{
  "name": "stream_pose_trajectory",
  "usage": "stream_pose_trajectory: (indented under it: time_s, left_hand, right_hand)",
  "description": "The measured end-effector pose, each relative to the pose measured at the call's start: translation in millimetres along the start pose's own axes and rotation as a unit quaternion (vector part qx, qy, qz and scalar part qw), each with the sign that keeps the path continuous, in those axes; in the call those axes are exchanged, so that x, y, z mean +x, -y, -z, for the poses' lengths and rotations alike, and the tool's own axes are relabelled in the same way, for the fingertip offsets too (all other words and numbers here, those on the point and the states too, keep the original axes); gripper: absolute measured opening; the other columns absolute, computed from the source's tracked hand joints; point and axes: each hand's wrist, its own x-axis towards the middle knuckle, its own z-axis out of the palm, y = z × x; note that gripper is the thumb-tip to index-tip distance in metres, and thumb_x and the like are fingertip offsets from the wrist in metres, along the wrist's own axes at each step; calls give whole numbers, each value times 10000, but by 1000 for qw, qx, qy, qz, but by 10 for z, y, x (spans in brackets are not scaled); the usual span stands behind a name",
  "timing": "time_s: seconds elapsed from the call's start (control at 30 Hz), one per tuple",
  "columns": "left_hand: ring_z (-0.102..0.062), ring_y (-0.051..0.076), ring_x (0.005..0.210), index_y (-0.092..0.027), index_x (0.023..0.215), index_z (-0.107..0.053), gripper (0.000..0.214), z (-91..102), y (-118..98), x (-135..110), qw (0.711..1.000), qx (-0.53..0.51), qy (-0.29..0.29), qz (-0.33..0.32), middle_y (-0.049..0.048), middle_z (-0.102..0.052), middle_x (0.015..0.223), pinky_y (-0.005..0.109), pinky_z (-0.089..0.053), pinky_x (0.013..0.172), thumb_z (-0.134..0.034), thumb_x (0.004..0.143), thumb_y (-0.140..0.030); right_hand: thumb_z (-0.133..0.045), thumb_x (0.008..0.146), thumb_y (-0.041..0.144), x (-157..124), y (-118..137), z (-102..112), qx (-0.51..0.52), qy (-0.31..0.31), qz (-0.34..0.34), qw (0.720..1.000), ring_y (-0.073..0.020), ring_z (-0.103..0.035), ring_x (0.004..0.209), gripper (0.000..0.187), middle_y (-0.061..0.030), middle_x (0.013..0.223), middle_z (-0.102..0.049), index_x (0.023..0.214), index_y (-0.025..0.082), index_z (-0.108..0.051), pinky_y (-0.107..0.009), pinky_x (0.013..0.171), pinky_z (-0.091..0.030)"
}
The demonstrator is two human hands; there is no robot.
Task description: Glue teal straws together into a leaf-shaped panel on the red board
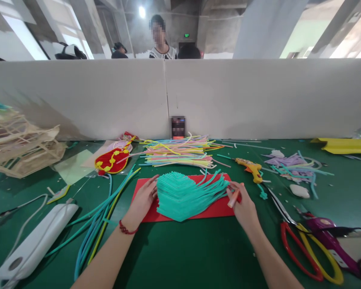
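A teal leaf shape made of fuzzy pipe cleaners lies on a red board. Its left part is tightly ribbed, while loose strands fan out to the right. My left hand, with a beaded red bracelet at the wrist, has bent fingers closed at the leaf's left edge; the thumb is hidden. At the strands' right ends, my right hand is closed around a short orange tool with a pale end, whose exact kind is unclear. Its fingertips are close to the strand tips; contact cannot be made out.
Behind the board lies a pile of coloured pipe cleaners. To the right are a yellow glue gun, large scissors and a purple corded tool. Leftward are blue-green stems, a white device and a wooden frame.
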Motion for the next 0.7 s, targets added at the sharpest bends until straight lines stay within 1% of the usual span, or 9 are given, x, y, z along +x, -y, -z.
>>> stream_pose_trajectory:
  time_s: [0.03,0.1,0.17,0.23,0.33,0.47,0.53,0.63,0.7]
  left_hand:
    - [-683,223,816,-139,1067,-645,478,-16,9,-1,1000,9,17,5,101,-722,925,278,-530,636,-737,682,-408]
    - [-682,240,829,-129,987,-678,437,-56,22,-18,999,23,32,13,111,-726,928,296,-533,668,-756,667,-416]
    - [-682,246,839,-141,969,-687,421,-105,15,-53,998,53,26,9,101,-731,936,309,-533,699,-788,643,-387]
    - [-680,242,848,-156,974,-690,429,-166,-32,-99,996,91,14,-20,85,-734,946,314,-531,726,-799,631,-389]
    - [-673,234,837,-161,1002,-684,466,-298,-201,-171,992,104,13,-69,75,-732,948,314,-530,733,-789,634,-427]
    - [-654,191,725,-158,975,-687,441,-558,-510,-270,991,88,28,-97,42,-719,818,291,-527,670,-795,628,-407]
    - [-648,179,708,-162,953,-691,400,-705,-635,-333,990,88,47,-101,37,-711,804,281,-522,649,-790,639,-390]
    - [-656,182,735,-175,963,-688,363,-898,-753,-441,989,79,87,-94,39,-714,843,294,-531,685,-773,669,-373]
    - [-655,177,729,-183,954,-686,354,-980,-786,-498,989,71,101,-88,34,-714,845,286,-532,678,-778,664,-364]
  right_hand:
    - [-542,770,556,3,-4,4,10,-3,-1,1000,-269,-623,1061,443,-117,1074,-674,1073,233,-559,-410,889,-480]
    - [-549,766,563,14,-13,9,26,-11,2,1000,-269,-615,1076,445,-122,1082,-668,1062,230,-559,-421,901,-476]
    - [-554,763,572,31,-19,11,48,-19,10,999,-267,-605,1093,449,-128,1096,-657,1048,225,-557,-418,905,-476]
    - [-567,750,591,46,-18,13,82,-37,9,996,-266,-597,1105,472,-136,1109,-646,1040,219,-549,-411,908,-475]
    - [-578,736,617,52,14,31,137,-76,-24,987,-257,-625,1050,513,-138,1124,-636,1054,216,-534,-408,895,-483]
    - [-569,763,602,37,91,88,193,-111,-58,973,-211,-672,874,492,-111,1113,-644,1070,220,-528,-397,835,-502]
    - [-570,766,588,39,104,118,210,-128,-66,967,-195,-667,840,476,-85,1053,-660,1056,213,-538,-385,821,-500]
    - [-595,738,561,61,51,154,233,-156,-84,956,-199,-652,835,453,-39,939,-669,1022,209,-569,-372,790,-508]
    - [-584,731,554,82,-25,178,268,-143,-88,948,-216,-653,842,448,-31,906,-676,1024,216,-581,-392,780,-521]
